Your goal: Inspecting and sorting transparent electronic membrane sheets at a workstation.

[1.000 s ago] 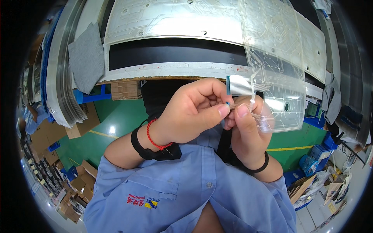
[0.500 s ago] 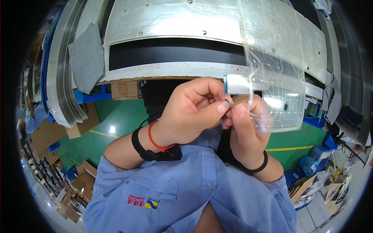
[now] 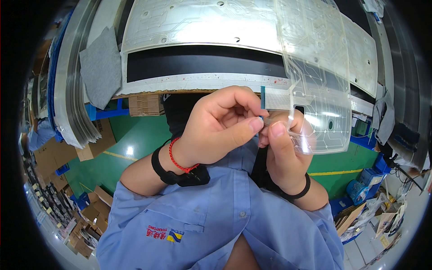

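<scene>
A clear flexible circuit film (image 3: 321,121) with fine printed traces hangs over the table's front edge toward me. Two tails stick out of its left side: a wide striped ribbon tail (image 3: 276,99) with a blue-green end, and a narrower one just below it. My left hand (image 3: 225,123) pinches the blue tip of the narrower tail between thumb and forefinger. Close against it, my right hand (image 3: 288,146) grips the same tail near the film, thumb on top, its other fingers behind the transparent sheet.
A stack of translucent circuit films (image 3: 202,27) lies on the table, with a black strip (image 3: 202,63) before it. A grey cloth (image 3: 101,67) lies at the left beside layered metal sheets (image 3: 74,90). Another grey cloth (image 3: 384,114) hangs at the right. Cardboard boxes (image 3: 96,209) stand on the floor.
The wide ribbon tail has tilted, and its blue-green end shows more fully. Both hands keep their pinch, with only slight shifts of the fingers.
</scene>
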